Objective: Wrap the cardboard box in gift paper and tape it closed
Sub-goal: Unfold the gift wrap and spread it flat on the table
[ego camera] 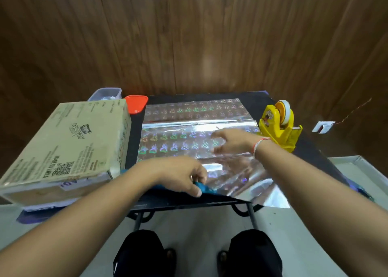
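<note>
Both forearms are bare. The right wrist wears a red-and-white thread band. Dark trousers cover the legs, and dark sandals the feet.

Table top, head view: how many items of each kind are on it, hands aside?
Brown printed cardboard box: 1
Silver holographic gift paper sheet: 1
Yellow plastic tape dispenser: 1
Clear plastic container: 1
Red plastic lid: 1
Total: 5
</note>
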